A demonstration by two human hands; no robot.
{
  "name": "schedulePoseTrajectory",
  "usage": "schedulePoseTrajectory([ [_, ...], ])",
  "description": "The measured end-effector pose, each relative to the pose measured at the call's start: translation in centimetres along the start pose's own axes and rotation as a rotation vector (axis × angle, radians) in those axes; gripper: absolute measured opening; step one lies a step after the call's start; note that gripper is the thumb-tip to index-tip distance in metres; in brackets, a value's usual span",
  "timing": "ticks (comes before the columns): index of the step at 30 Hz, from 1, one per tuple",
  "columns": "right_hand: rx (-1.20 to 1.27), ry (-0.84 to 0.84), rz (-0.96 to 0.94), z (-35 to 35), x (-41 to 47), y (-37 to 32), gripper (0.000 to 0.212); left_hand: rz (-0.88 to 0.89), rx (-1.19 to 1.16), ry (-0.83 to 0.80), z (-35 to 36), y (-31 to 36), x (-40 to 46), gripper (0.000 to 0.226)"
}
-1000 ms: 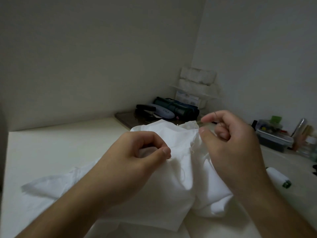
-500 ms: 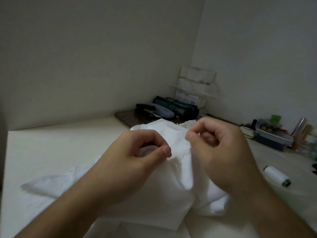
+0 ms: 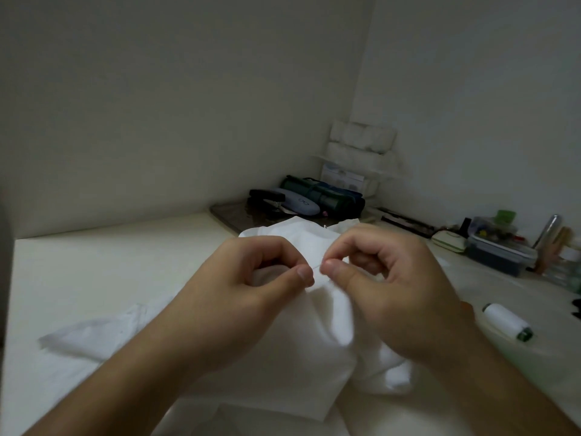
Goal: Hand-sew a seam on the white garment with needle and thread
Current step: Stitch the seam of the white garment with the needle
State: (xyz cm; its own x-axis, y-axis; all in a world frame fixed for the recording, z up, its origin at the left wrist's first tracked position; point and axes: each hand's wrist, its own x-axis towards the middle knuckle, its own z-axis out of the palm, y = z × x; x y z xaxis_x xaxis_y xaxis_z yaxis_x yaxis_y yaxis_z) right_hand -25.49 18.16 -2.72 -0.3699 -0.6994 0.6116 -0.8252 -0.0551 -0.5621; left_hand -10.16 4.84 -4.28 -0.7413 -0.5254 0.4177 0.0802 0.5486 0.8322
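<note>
At the middle of the pale bench (image 3: 103,278), the white garment (image 3: 301,347) lies bunched, its raised fold held up between both hands. The left hand (image 3: 251,291) grips that fold, thumb pressed against curled fingers with cloth gathered inside. The right hand (image 3: 386,287) has its thumb and forefinger pinched together just beside the left thumb, and a short glint between the two thumbs looks like the needle (image 3: 317,265), though it is too thin to be sure; the thread itself cannot be made out.

A second ago the right hand was lifted up and off to the right of the fold, fingers looser, as if drawing thread out. Half a second ago it had swung back against the cloth, and now it has dropped lower and closed in, so the two thumbs nearly meet at the fold's edge. The left hand has kept its grip in the same place throughout. That reads as one stitch pulled through and the next one being started at the seam line, so the sewing is underway and not near any visible end.

Well to the right, a spool of white thread (image 3: 506,322) lies on its side on the bench. A clear storage box (image 3: 500,253) and a dark roll-up case (image 3: 327,196) sit toward the back corner.
</note>
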Motion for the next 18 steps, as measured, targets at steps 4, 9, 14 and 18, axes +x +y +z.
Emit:
schedulePoseTrajectory([
  [4,0.163,0.135,0.106,-0.6,0.2,0.4,0.023,-0.039,-0.021,0.018,0.1,0.1,-0.1,0.019],
  [9,0.216,0.196,0.086,-1.1,0.1,0.3,0.022,-0.034,-0.027,0.057,0.0,-0.2,0.0,0.017],
  [14,0.417,-0.016,-0.010,-2.0,0.0,0.3,0.013,-0.026,-0.059,0.123,0.0,-0.3,0.0,0.012],
  [18,0.506,-0.086,-0.023,-1.7,-0.1,0.1,0.011,-0.012,-0.070,0.152,-0.1,-0.3,0.0,0.021],
])
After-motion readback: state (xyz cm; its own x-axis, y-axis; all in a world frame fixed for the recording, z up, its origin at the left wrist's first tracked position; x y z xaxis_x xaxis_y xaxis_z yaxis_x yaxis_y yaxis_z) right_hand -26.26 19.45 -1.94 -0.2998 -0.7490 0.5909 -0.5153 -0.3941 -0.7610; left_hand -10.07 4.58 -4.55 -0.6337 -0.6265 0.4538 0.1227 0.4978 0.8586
